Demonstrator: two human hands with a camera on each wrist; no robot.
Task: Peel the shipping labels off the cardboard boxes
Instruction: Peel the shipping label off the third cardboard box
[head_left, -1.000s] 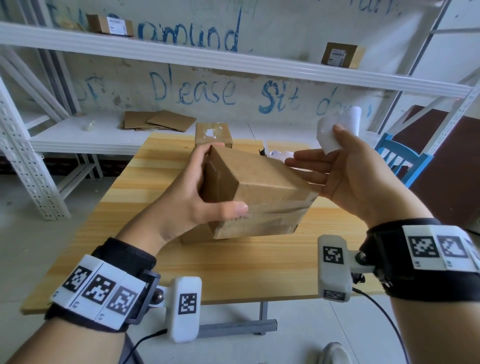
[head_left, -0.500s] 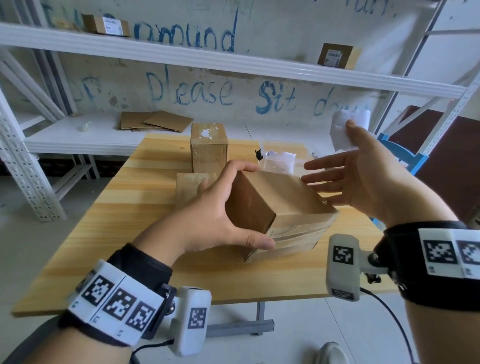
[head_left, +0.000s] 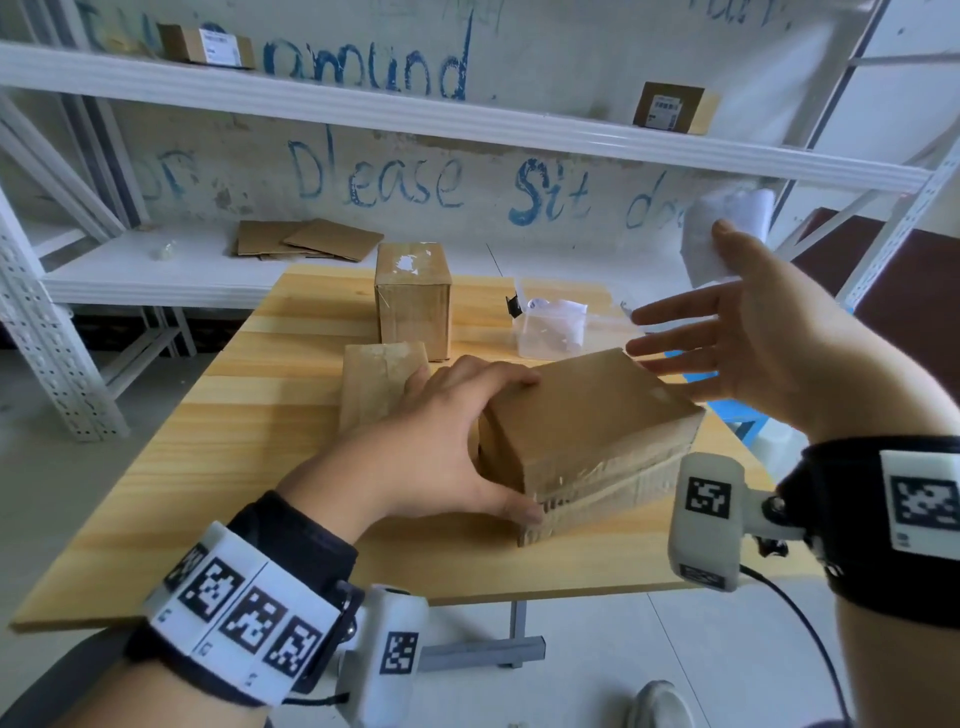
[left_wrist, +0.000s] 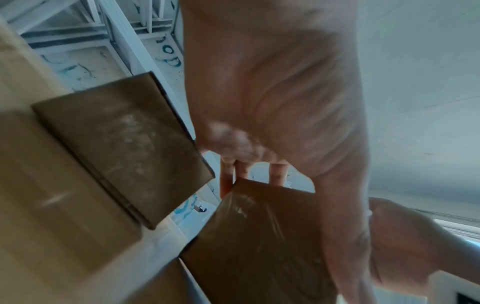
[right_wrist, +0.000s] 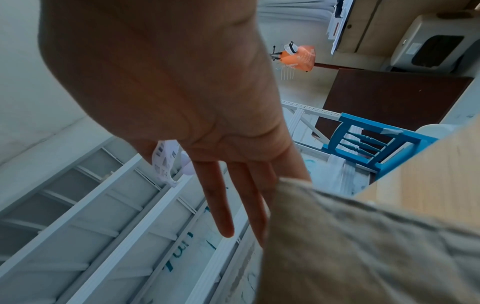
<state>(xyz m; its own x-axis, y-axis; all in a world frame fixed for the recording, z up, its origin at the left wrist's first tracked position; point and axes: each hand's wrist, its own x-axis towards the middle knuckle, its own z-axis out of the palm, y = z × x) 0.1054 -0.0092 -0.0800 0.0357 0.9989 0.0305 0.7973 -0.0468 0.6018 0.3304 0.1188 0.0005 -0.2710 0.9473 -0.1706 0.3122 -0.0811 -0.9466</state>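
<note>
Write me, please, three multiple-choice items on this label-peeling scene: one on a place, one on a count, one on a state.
1. Where is the peeled label?
A. pinched in the right hand
B. flat on the table
C. stuck on the held box

2. How many labelled boxes stand on the top shelf?
A. none
B. two
C. five

3. What is the left hand doing?
A. hanging idle
B. gripping the near box
C. pressing the wall

Answers: 1 A, thumb pinches the white paper; 2 B, one left, one right; 3 B, thumb and fingers clasp the box.
</note>
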